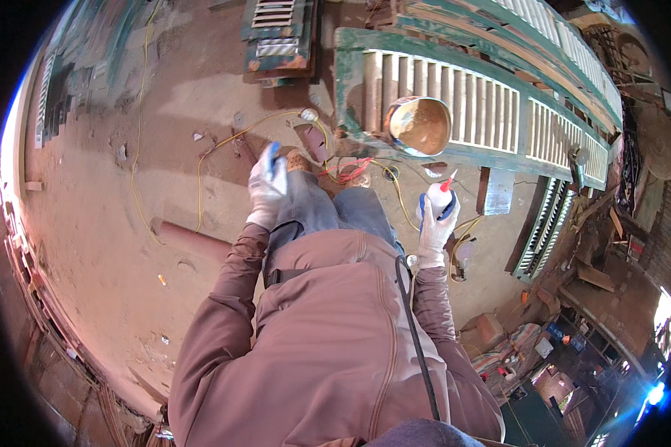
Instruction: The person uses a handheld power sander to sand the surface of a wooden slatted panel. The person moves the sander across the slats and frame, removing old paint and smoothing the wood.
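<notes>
My right hand (434,238), in a white glove with blue fingers, is wrapped round a white squeeze bottle (439,198). The bottle has a red collar and a thin pale nozzle that points up and to the right. To the left, my left hand (267,192) is raised over the floor beside my knee. It wears the same kind of glove, and its fingers are blurred, with blue showing at the tip. Beyond my right hand, an open round tin (420,127) with a brownish inside stands on a green louvred shutter (354,112) with white slats.
More green shutters (492,33) are stacked behind, and another pile (279,52) lies farther left. A yellow cord (200,179) winds over the dusty floor around my feet. A brownish-red strip (194,240) lies at left. Tools and clutter (544,350) fill the lower right.
</notes>
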